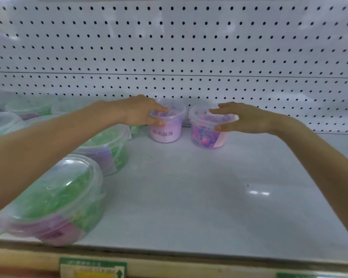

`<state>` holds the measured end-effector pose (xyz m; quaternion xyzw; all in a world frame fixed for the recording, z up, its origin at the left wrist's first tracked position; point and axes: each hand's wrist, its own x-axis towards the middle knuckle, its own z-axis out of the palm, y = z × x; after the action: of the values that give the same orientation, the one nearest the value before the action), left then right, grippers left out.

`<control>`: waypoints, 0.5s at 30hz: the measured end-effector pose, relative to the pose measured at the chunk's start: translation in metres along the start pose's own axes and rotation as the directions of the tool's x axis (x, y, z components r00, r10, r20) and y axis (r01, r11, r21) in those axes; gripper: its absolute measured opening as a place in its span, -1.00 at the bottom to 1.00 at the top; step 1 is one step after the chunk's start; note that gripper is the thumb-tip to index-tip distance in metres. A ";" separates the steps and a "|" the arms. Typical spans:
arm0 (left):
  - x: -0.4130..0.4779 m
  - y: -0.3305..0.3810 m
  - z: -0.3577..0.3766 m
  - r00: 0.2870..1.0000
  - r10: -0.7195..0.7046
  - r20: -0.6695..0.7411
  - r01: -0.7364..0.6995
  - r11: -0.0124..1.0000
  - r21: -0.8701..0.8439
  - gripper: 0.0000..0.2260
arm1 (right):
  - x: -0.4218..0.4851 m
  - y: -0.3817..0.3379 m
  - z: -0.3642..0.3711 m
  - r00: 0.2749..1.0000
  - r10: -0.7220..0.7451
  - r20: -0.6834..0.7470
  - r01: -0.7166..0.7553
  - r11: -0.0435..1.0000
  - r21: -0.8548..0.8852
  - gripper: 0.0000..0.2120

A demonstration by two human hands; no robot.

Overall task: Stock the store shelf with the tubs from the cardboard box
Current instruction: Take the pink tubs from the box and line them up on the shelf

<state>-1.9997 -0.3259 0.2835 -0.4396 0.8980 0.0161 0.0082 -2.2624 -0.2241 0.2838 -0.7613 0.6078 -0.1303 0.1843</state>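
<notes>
Crowding the left: green tubs (54, 199).

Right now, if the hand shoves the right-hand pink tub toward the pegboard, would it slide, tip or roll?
The right pink tub would probably slide: it stands upright on its flat base on the smooth white shelf. Tipping seems unlikely, since it looks squat and nearly full of beads. The right hand sits around the lid, so a high push might rock it slightly.
</notes>
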 end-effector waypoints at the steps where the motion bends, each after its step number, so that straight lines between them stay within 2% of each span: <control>1: 0.000 0.000 0.000 1.000 0.001 -0.013 -0.001 1.000 0.002 -0.51 | -0.003 0.002 -0.002 1.000 0.020 0.012 -0.020 0.998 0.053 -0.64; 3: 0.000 0.001 0.000 1.000 0.003 -0.029 -0.002 1.000 0.013 -0.51 | 0.000 0.007 0.001 0.995 0.054 -0.081 -0.052 0.998 0.031 -0.63; 6: 0.000 0.002 -0.001 0.999 0.018 -0.042 -0.017 0.999 0.031 -0.51 | 0.015 0.011 0.023 0.937 0.097 -0.336 -0.210 0.924 -0.320 -0.47; 8: -0.001 0.003 -0.001 0.998 0.028 -0.056 -0.026 0.999 0.048 -0.51 | 0.020 0.006 0.031 0.903 0.072 -0.423 -0.253 0.884 -0.392 -0.46; 10: -0.001 0.002 0.000 0.997 0.031 -0.071 -0.027 0.998 0.056 -0.51 | 0.017 0.003 0.024 0.926 0.067 -0.372 -0.188 0.936 -0.298 -0.49; 12: -0.001 0.001 0.001 0.995 0.038 -0.089 -0.033 0.998 0.060 -0.52 | 0.013 0.007 0.010 0.973 0.034 -0.226 -0.072 0.984 -0.164 -0.56; 14: -0.001 0.000 0.003 0.993 0.049 -0.105 -0.043 0.997 0.061 -0.52 | 0.007 0.014 0.001 0.988 0.048 -0.145 -0.057 0.997 -0.057 -0.65; 15: 0.000 -0.001 0.003 0.993 0.052 -0.108 -0.046 0.997 0.060 -0.52 | 0.006 0.016 0.002 0.986 0.063 -0.154 -0.066 0.998 -0.016 -0.66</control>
<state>-1.9989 -0.3259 0.2801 -0.4173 0.9077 -0.0338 -0.0288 -2.2742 -0.2328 0.2749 -0.7308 0.6460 -0.1762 0.1329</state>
